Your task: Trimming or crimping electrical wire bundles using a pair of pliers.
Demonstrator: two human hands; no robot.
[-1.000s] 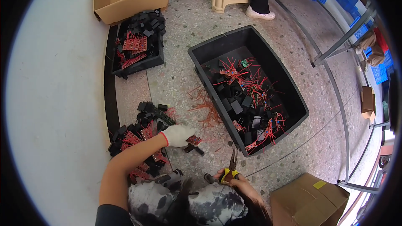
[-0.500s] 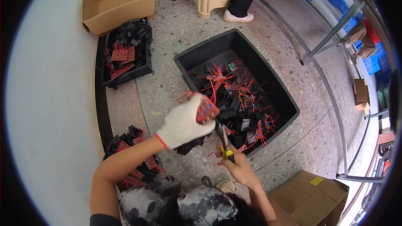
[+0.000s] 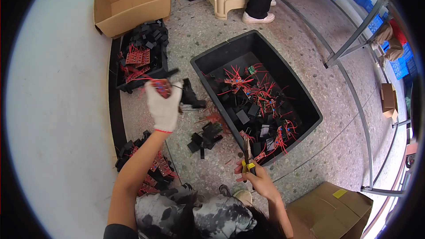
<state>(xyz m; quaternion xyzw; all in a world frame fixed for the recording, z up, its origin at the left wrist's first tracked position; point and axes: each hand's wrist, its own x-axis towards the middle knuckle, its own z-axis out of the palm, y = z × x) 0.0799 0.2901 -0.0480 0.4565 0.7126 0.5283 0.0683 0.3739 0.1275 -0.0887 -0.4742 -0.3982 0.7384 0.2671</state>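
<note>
Red board [image 3: 161, 88] in left hand [image 3: 163, 108], pliers [image 3: 247, 151] in right [image 3: 260, 179]

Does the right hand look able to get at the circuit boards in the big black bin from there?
Probably yes: the right hand is close beside the open-topped black bin, and some circuit boards lie uncovered inside. The pliers it holds might get in the way.
</note>
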